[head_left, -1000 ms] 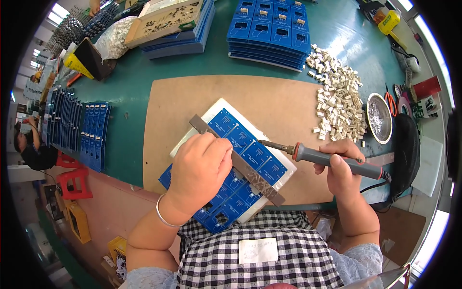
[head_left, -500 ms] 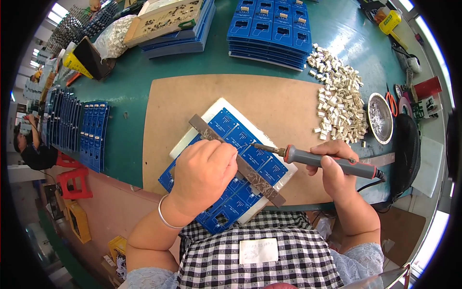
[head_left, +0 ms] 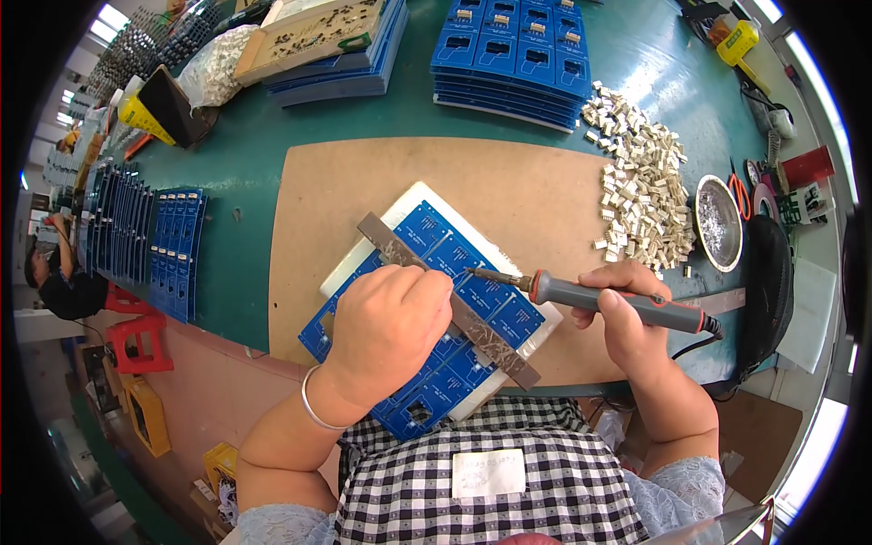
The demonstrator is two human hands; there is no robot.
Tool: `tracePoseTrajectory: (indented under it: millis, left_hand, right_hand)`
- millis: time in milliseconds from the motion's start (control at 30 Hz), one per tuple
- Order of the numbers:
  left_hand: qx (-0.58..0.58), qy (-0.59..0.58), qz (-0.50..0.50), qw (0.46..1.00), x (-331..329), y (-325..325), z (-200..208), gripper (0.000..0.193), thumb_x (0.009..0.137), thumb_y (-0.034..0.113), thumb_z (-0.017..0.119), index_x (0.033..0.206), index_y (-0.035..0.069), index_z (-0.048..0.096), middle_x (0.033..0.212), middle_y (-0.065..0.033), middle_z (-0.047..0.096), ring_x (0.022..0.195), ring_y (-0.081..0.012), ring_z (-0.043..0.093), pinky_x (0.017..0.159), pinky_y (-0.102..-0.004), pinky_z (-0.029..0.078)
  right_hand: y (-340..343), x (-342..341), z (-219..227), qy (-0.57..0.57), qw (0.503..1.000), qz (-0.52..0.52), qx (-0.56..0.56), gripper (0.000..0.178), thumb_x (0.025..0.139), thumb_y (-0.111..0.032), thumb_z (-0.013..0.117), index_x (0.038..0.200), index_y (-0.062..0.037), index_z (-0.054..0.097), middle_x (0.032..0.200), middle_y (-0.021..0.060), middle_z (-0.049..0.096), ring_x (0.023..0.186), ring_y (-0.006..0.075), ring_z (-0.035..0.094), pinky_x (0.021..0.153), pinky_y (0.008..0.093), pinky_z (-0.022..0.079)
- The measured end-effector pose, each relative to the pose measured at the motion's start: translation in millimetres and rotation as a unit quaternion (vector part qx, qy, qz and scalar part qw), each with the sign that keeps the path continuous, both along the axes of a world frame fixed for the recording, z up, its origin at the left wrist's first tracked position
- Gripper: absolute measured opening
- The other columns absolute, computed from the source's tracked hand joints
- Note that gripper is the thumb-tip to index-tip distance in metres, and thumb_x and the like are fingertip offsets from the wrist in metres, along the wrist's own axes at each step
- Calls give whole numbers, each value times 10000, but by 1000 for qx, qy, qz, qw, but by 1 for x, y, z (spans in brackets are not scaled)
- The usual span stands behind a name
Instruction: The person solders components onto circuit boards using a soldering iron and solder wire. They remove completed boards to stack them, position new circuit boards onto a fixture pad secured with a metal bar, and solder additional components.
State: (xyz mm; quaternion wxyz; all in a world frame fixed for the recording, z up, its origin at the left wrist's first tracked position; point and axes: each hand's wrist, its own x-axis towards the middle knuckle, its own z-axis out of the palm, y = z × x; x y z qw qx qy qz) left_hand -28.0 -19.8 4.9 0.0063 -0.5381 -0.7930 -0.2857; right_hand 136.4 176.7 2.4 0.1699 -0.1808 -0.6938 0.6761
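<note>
My right hand (head_left: 629, 313) grips a grey and red soldering iron (head_left: 590, 298), its tip pointing left over a blue circuit board panel (head_left: 518, 321). Whether the tip touches the board I cannot tell. The panel lies slanted on a white pad (head_left: 350, 264), with a dark metal bar (head_left: 504, 352) crossing it diagonally. Above the bar and the panel, my left hand (head_left: 386, 318) is closed, fingers curled under. What it holds, if anything, is hidden by the hand itself.
Beneath the work lies a brown board (head_left: 318, 195) on a green table (head_left: 245, 159). A heap of small white connectors (head_left: 643, 195) and a metal bowl (head_left: 718, 222) are at the right. Stacked blue panels (head_left: 509, 82) stand at the back, more panels (head_left: 177, 254) on the left. Another person (head_left: 64, 282) sits far left.
The soldering iron and my right hand have shifted slightly left. My left hand has moved a little to the right. The panel and bar look almost the same.
</note>
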Motion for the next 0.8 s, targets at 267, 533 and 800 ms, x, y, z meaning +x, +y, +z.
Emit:
tracePoseTrajectory:
  millis: [267, 533, 800]
  left_hand:
    - [-17, 17, 2, 1000, 0, 5, -1, 135, 701, -26, 683, 802, 17, 604, 712, -105, 621, 647, -268, 610, 571, -342, 496]
    - [-13, 10, -8, 1000, 0, 8, 5, 140, 701, -2, 698, 819, 38, 632, 651, -84, 566, 613, -250, 579, 554, -346, 473]
    - [32, 20, 8, 999, 0, -1, 2, 167, 712, 13, 672, 864, 52, 617, 659, -76, 528, 611, -233, 542, 543, -342, 439]
  right_hand:
    - [5, -4, 0, -3, 999, 20, 25, 291, 886, -212, 589, 949, 72, 577, 767, 156, 623, 619, 182, 616, 549, 289, 515]
    - [7, -1, 4, 0, 999, 18, 39, 307, 882, -234, 592, 925, 70, 576, 756, 151, 612, 602, 184, 616, 538, 285, 517]
    - [27, 33, 5, 100, 987, -120, 21, 318, 854, -261, 569, 919, 51, 572, 724, 124, 587, 575, 179, 574, 522, 292, 464]
